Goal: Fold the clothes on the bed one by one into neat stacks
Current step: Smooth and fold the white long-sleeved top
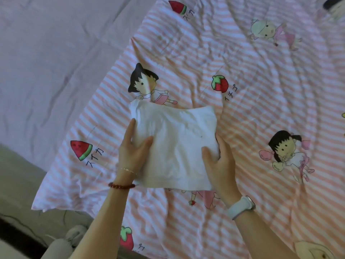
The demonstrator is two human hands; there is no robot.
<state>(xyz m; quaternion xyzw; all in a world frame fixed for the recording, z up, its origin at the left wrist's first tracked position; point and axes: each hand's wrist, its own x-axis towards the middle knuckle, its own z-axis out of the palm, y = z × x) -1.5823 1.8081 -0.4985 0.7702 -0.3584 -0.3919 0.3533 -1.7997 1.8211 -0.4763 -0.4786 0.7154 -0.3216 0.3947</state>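
Note:
A white garment point(177, 144), folded into a rough square, lies on the pink-striped cartoon quilt point(252, 75) in the middle of the view. My left hand point(133, 150) holds its left edge, thumb on top of the cloth and fingers along the side. My right hand point(221, 159) holds the right edge the same way, thumb lying on the cloth and fingers tucked behind the edge. The fingers under the cloth are hidden.
The quilt covers most of the bed, over a plain lilac sheet point(46, 62) at the upper left. The bed's edge and a greenish floor point(16, 176) run along the lower left. A grey soft toy point(65, 242) lies at the bottom left.

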